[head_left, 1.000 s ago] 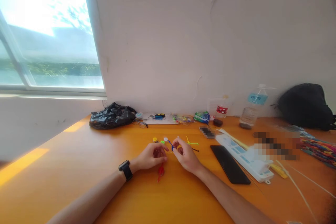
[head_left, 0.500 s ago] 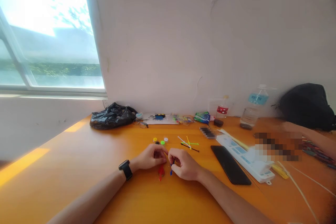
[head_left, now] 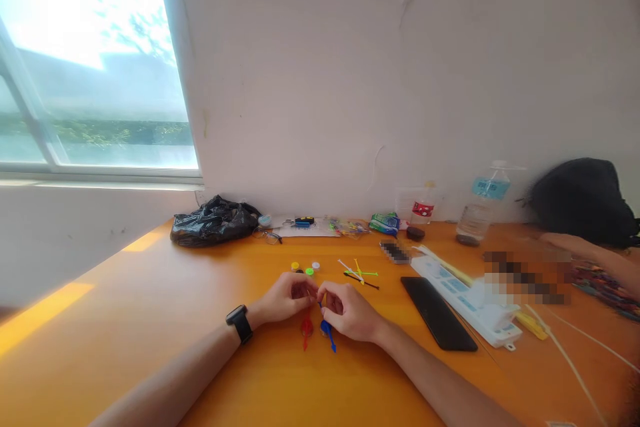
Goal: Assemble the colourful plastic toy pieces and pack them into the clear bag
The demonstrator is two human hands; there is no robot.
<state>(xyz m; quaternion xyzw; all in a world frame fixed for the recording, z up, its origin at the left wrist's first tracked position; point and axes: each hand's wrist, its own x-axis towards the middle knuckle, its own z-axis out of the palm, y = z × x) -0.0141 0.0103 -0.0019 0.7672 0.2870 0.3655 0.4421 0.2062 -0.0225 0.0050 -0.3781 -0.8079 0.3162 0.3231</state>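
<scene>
My left hand [head_left: 286,298], with a black watch [head_left: 239,324] on its wrist, has its fingers curled together, and what they hold, if anything, is hidden. Its fingertips meet those of my right hand [head_left: 350,312], whose thumb and forefinger pinch the upper end of a blue arrow-tipped plastic stick [head_left: 332,341]. A round blue part sits around the stick's middle, partly behind my right thumb. Just left of it, a red arrow-tipped piece [head_left: 307,328] with a round middle lies on the table, its point toward me.
Beyond my hands are small round caps, including a yellow cap [head_left: 295,266], a green cap [head_left: 309,271] and a white cap [head_left: 315,266]. Several coloured sticks [head_left: 359,273] lie crossed nearby. On the right are a black phone [head_left: 437,313], a power strip [head_left: 463,297] and another person's arm [head_left: 595,250].
The blue stick's arrow tip has moved toward me and slightly right, and its round part now shows. My two hands have come closer together at the fingertips.
</scene>
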